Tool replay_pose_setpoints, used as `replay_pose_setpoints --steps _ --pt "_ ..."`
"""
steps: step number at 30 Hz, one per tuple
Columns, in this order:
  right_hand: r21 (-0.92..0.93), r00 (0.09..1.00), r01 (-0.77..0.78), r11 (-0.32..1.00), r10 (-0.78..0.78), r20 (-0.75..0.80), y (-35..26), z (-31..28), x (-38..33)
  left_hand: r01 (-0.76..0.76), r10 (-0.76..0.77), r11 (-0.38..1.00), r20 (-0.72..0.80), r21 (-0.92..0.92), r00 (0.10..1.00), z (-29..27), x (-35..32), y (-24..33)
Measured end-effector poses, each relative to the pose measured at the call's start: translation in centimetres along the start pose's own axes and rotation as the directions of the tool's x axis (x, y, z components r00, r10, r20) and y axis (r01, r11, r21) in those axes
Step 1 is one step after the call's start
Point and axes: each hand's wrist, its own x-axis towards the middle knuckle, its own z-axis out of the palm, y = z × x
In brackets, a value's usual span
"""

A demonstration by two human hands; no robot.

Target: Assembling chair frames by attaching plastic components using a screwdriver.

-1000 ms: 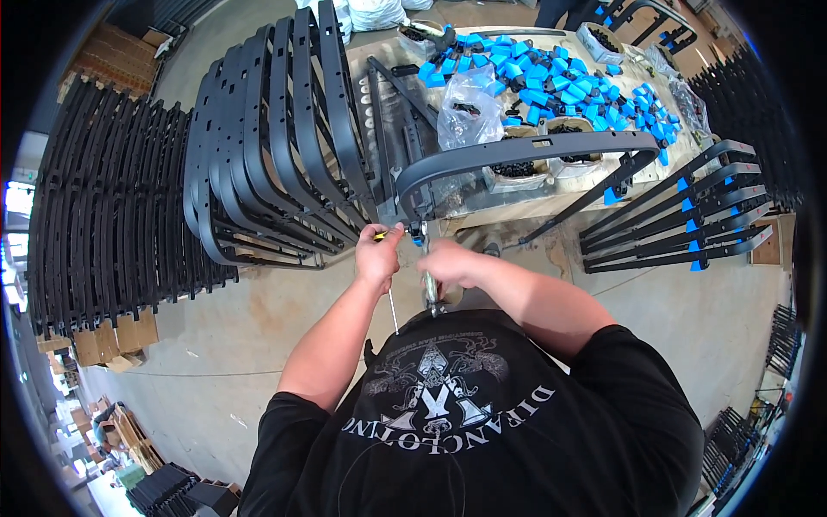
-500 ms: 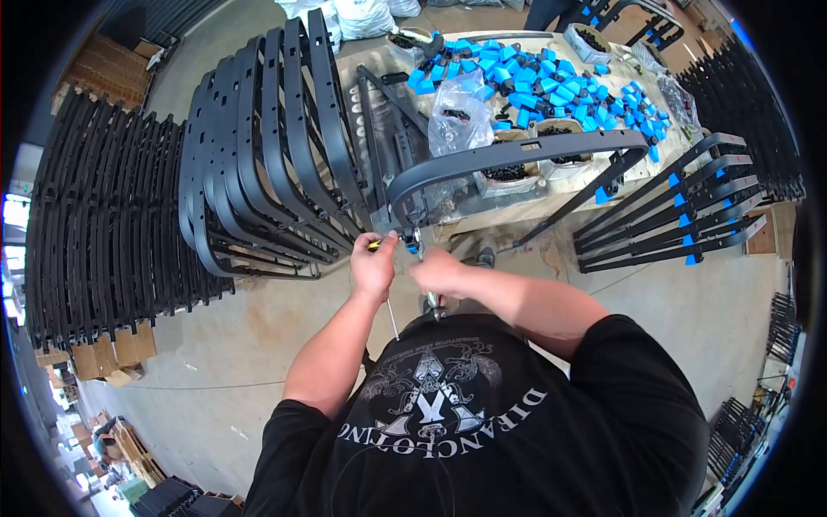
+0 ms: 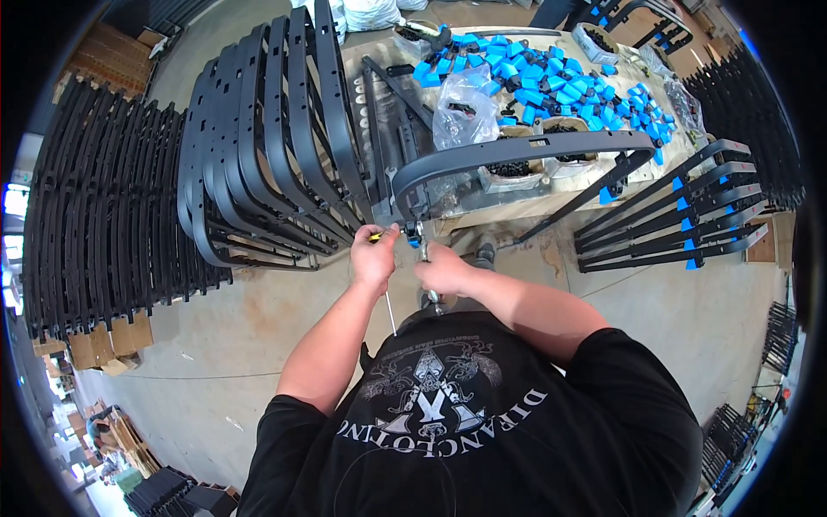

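Note:
A curved black metal frame (image 3: 525,151) rises in front of me, its near end close to my fingers. At that end sits a small blue-and-black fitting (image 3: 413,240). My left hand (image 3: 373,261) is closed around a screwdriver (image 3: 376,237) with a yellow-and-black handle; its thin shaft points back toward my shirt. The left fingertips are at the fitting's left side. My right hand (image 3: 443,269) is closed on a silver metal hand tool (image 3: 434,299), whose exact kind I cannot make out. The tool's upper end is against or just beside the fitting.
Beyond the frame, a worktable (image 3: 482,205) carries a heap of blue pieces (image 3: 551,82), a clear plastic bag (image 3: 465,112) and boxes of small black parts (image 3: 510,172). Black frames (image 3: 258,146) stand at left; more frames with blue fittings (image 3: 680,207) stand at right.
The view has shifted slightly, so the frame and table sit a little further right. Both hands keep their grips at the fitting, with hardly any movement.

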Motion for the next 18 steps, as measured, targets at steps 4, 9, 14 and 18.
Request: replay_pose_setpoints --steps 4,9,14,18 --pt "-0.297 0.991 -0.003 0.955 -0.037 -0.129 0.3 0.6 1.4 0.050 -0.050 0.998 0.014 0.028 0.999 -0.1 -0.3 0.3" --pt "0.420 0.995 -0.009 0.907 -0.035 0.095 2.3 0.5 -0.5 0.012 -0.012 0.998 0.006 0.059 1.000 -0.2 -1.0 1.0" --pt "0.249 0.997 -0.053 0.967 0.036 0.074 2.8 2.1 0.8 -0.082 0.105 0.981 -0.124 0.176 0.987 -1.9 -0.8 -3.1" --pt "0.159 0.996 -0.060 0.985 0.049 0.073 1.8 0.8 -0.5 -0.025 -0.026 0.839 0.085 0.544 0.996 -1.9 -3.6 -5.0"
